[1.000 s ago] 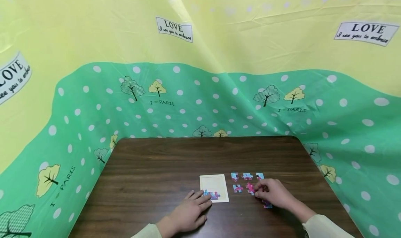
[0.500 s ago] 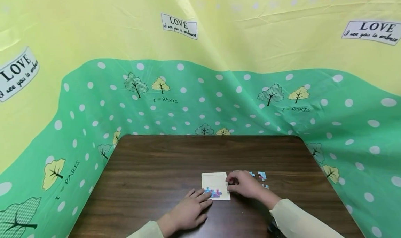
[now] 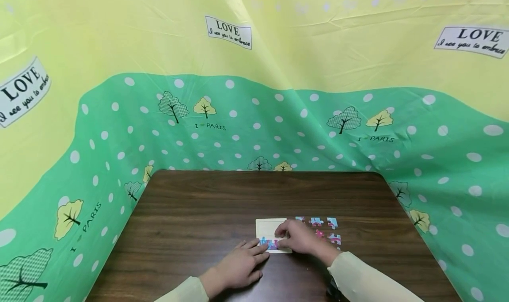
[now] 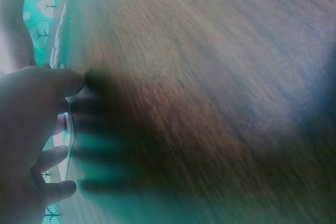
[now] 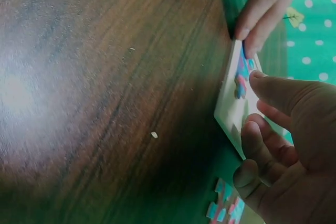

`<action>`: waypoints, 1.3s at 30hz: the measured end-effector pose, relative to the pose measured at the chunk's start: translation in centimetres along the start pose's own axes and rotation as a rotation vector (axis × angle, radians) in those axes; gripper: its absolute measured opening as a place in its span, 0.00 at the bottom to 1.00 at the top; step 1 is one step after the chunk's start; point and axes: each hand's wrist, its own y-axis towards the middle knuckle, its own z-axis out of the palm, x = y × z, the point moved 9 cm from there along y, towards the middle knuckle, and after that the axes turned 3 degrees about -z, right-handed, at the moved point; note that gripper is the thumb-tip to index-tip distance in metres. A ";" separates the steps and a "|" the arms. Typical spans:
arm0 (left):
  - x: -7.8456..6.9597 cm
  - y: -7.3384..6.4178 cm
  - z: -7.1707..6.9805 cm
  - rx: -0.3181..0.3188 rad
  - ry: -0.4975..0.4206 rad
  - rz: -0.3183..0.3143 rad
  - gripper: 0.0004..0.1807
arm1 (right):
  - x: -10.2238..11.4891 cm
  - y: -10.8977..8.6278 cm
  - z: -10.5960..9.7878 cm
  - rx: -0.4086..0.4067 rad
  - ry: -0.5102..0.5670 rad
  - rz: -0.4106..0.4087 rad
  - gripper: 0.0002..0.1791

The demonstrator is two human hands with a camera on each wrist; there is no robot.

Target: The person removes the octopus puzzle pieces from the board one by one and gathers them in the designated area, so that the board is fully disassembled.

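A pale square puzzle tray (image 3: 270,224) lies on the table with joined blue and pink jigsaw pieces (image 3: 271,244) along its near side. My left hand (image 3: 240,266) rests flat, its fingertips on the tray's near left corner and the leftmost piece. My right hand (image 3: 300,238) is over the tray's right part, thumb and bent index finger close to the right end of the row. In the right wrist view the thumb of my right hand (image 5: 294,124) reaches to the pieces, other fingers curled over the tray. I cannot tell whether a piece is between these fingertips.
Several loose jigsaw pieces (image 3: 316,222) lie right of the tray, including a pink one (image 3: 319,234) and a blue-pink one (image 3: 335,238); my right hand partly covers this group. The dark wooden table (image 3: 207,200) is bounded by a green and yellow dotted curtain (image 3: 238,129).
My right hand has moved left from the loose pieces onto the tray, uncovering pieces at the right. The left hand stays on the tray's corner. The head view has shifted slightly.
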 end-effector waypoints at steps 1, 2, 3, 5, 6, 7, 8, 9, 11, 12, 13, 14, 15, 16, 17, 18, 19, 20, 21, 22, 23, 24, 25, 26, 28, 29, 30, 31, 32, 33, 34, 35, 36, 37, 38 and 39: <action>0.0 0.0 0.0 -0.001 0.001 0.000 0.30 | 0.0 0.0 0.1 0.003 -0.007 -0.001 0.11; 0.0 0.0 0.1 0.002 0.001 -0.002 0.30 | 0.0 0.1 0.2 0.002 -0.018 -0.010 0.10; 0.0 0.1 0.2 0.004 0.001 -0.004 0.30 | 0.0 0.1 0.3 0.000 -0.028 -0.018 0.10; 0.0 0.1 0.3 0.010 -0.003 -0.007 0.30 | 0.1 0.1 0.4 -0.004 -0.046 -0.028 0.10; 0.0 0.1 0.4 0.012 -0.006 -0.008 0.30 | 0.1 0.1 0.5 -0.007 -0.052 -0.034 0.11; 0.0 0.1 0.4 0.015 -0.008 -0.010 0.30 | 0.2 0.2 0.5 -0.008 -0.056 -0.037 0.11; 0.0 0.1 0.4 0.015 -0.009 -0.010 0.30 | 0.2 0.2 0.5 -0.011 -0.060 -0.038 0.11; 0.0 0.0 0.4 0.009 -0.009 -0.008 0.30 | 0.1 0.2 0.6 -0.012 -0.062 -0.032 0.11; 0.0 0.0 0.3 -0.001 -0.011 -0.006 0.30 | 0.0 0.2 0.6 -0.016 -0.067 -0.025 0.10; 0.0 -0.1 0.3 -0.009 -0.008 -0.004 0.30 | 0.0 0.2 0.6 -0.019 -0.070 -0.023 0.10; 0.0 -0.1 0.3 -0.017 -0.007 -0.003 0.30 | 0.0 0.2 0.6 -0.025 -0.073 -0.021 0.09; 0.0 -0.2 0.3 -0.025 -0.005 -0.003 0.30 | 0.0 0.1 0.6 -0.030 -0.076 -0.021 0.09; 0.0 -0.2 0.4 -0.031 -0.003 -0.005 0.30 | 0.0 0.1 0.6 -0.034 -0.078 -0.021 0.09; 0.0 -0.2 0.4 -0.036 -0.001 -0.008 0.30 | 0.0 0.1 0.6 -0.039 -0.079 -0.023 0.09; 0.0 -0.2 0.5 -0.040 0.002 -0.011 0.30 | 0.1 0.1 0.6 -0.043 -0.080 -0.025 0.09; 0.0 -0.2 0.5 -0.044 0.006 -0.014 0.30 | 0.1 0.1 0.5 -0.046 -0.080 -0.026 0.10; 0.0 -0.2 0.5 -0.046 0.008 -0.018 0.30 | 0.1 0.1 0.5 -0.048 -0.079 -0.026 0.10; 0.1 -0.2 0.6 -0.049 0.010 -0.022 0.31 | 0.2 0.0 0.5 -0.049 -0.078 -0.026 0.10; 0.1 -0.3 0.6 -0.052 0.013 -0.024 0.31 | 0.2 0.0 0.5 -0.049 -0.077 -0.025 0.10; 0.1 -0.3 0.6 -0.057 0.017 -0.025 0.32 | 0.2 0.0 0.5 -0.049 -0.075 -0.026 0.10; 0.1 -0.3 0.6 -0.062 0.022 -0.025 0.32 | 0.3 0.0 0.4 -0.048 -0.073 -0.027 0.10; 0.1 -0.3 0.5 -0.068 0.026 -0.025 0.33 | 0.3 0.0 0.4 -0.048 -0.069 -0.029 0.10; 0.1 -0.3 0.5 -0.073 0.030 -0.024 0.33 | 0.4 0.0 0.4 -0.048 -0.066 -0.029 0.10; 0.1 -0.3 0.5 -0.076 0.031 -0.023 0.34 | 0.4 0.0 0.4 -0.048 -0.064 -0.029 0.10; 0.1 -0.3 0.5 -0.078 0.030 -0.022 0.34 | 0.6 0.0 0.4 -0.047 -0.058 -0.028 0.10; 0.1 -0.4 0.6 -0.076 0.026 -0.024 0.33 | 0.6 0.0 0.4 -0.047 -0.056 -0.027 0.10; 0.1 -0.4 0.6 -0.075 0.021 -0.025 0.33 | 0.7 0.0 0.4 -0.046 -0.053 -0.026 0.11; 0.2 -0.4 0.7 -0.070 0.014 -0.029 0.33 | 0.7 0.0 0.4 -0.045 -0.050 -0.024 0.11; 0.2 -0.4 0.9 -0.066 0.009 -0.032 0.33 | 0.7 0.0 0.4 -0.044 -0.049 -0.023 0.11; 0.2 -0.4 0.9 -0.064 0.006 -0.035 0.33 | 0.8 0.0 0.4 -0.044 -0.046 -0.023 0.11; 0.2 -0.4 1.0 -0.062 0.002 -0.038 0.33 | 0.8 0.0 0.4 -0.043 -0.043 -0.024 0.12; 0.2 -0.4 1.0 -0.061 0.002 -0.039 0.33 | 0.9 0.0 0.4 -0.043 -0.041 -0.024 0.12; 0.3 -0.4 1.1 -0.060 0.000 -0.041 0.33 | 0.9 0.0 0.4 -0.042 -0.038 -0.024 0.12; 0.3 -0.4 1.1 -0.057 -0.002 -0.044 0.33 | 0.9 0.0 0.4 -0.041 -0.036 -0.024 0.12; 0.3 -0.4 1.0 -0.058 -0.001 -0.045 0.33 | 1.0 0.1 0.4 -0.040 -0.035 -0.023 0.12; 0.3 -0.4 0.9 -0.060 -0.001 -0.044 0.33 | 1.0 0.1 0.4 -0.039 -0.033 -0.024 0.12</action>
